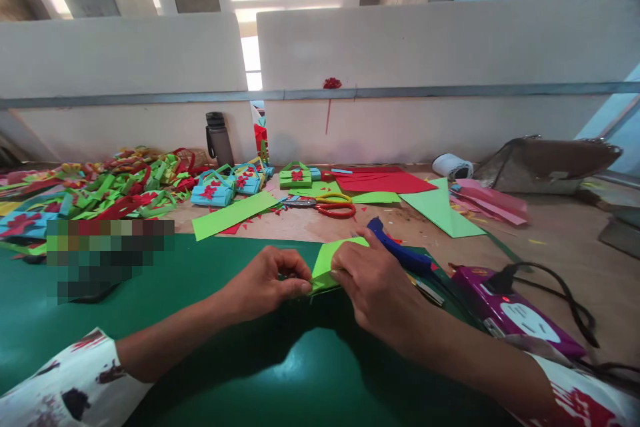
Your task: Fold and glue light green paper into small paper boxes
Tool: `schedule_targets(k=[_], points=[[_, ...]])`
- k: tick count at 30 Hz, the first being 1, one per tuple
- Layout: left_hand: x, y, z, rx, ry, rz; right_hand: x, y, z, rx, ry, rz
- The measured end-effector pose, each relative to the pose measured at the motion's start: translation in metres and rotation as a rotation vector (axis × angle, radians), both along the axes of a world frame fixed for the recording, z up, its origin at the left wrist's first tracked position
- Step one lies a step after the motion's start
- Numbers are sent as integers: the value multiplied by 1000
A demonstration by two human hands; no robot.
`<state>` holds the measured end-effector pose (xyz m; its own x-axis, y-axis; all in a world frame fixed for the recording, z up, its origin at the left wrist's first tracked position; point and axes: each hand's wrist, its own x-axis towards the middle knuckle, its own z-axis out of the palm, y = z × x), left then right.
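A folded light-green paper piece (327, 257) is held between both hands above the dark green mat (225, 373). My left hand (267, 283) pinches its left corner between thumb and index finger. On its right side my right hand (373, 277) is closed around the edge, its fingers partly covering the paper. Just behind my right hand lies a blue glue gun (400, 250). Scissors with orange and yellow handles (336, 205) rest on the table beyond the paper, beside a flat light-green strip (235, 215).
Small paper bags (213, 192) and a heap of green and red paper pieces (120, 187) stand at the back left, near a dark bottle (219, 137). Red sheets (385, 180) lie behind. At the right are a purple power strip (515, 310) with a cable and a brown bag (545, 163).
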<state>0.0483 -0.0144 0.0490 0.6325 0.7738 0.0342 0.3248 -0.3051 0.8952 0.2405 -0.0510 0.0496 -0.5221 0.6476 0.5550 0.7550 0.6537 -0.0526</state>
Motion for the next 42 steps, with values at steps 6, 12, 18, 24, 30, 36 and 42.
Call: schedule_targets(k=[6,12,18,24,30,36,42], points=[[1,-3,3,197,27,54,2,2,1,32,-50,-37],[2,-8,3,327,49,61,2,0,2,56,-69,-61],[7,-8,2,289,7,53,-1,-2,2,59,-86,-48],[7,-7,5,86,7,44,-3,-5,0,63,-109,-40],[5,-7,6,77,49,51,-2,-5,-1,48,-112,-45],[4,-9,6,83,61,61,-2,-4,-2,59,-107,-47],[8,-7,6,126,-13,67,-4,-4,0,63,-85,-29]])
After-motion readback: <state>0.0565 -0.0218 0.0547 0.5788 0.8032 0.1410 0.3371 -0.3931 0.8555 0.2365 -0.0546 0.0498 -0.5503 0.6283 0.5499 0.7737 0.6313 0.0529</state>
